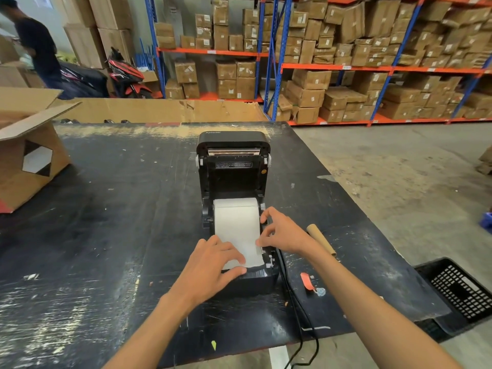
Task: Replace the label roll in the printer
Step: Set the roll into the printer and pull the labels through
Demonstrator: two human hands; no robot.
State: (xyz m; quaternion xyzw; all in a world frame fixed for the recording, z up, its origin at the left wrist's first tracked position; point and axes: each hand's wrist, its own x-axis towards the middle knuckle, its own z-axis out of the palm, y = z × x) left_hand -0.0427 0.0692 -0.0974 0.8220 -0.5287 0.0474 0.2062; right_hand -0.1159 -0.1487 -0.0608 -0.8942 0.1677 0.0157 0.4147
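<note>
A black label printer (234, 166) stands on the dark table (106, 209) with its lid swung up and back. A white label roll (235, 209) lies in its bay, and its paper strip (239, 235) runs forward over the front edge. My left hand (213, 265) pinches the near left end of the strip between thumb and fingers. My right hand (282, 233) pinches the strip's right edge, its other fingers curled by the right guide. An empty brown cardboard core (320, 238) lies on the table just right of the printer.
The printer's black cable (298, 315) trails off the table's near edge. A red scrap (306, 280) lies right of the printer. An open cardboard box (29, 153) sits far left, a black crate (458, 286) on the floor right. Shelves of boxes and a person stand behind.
</note>
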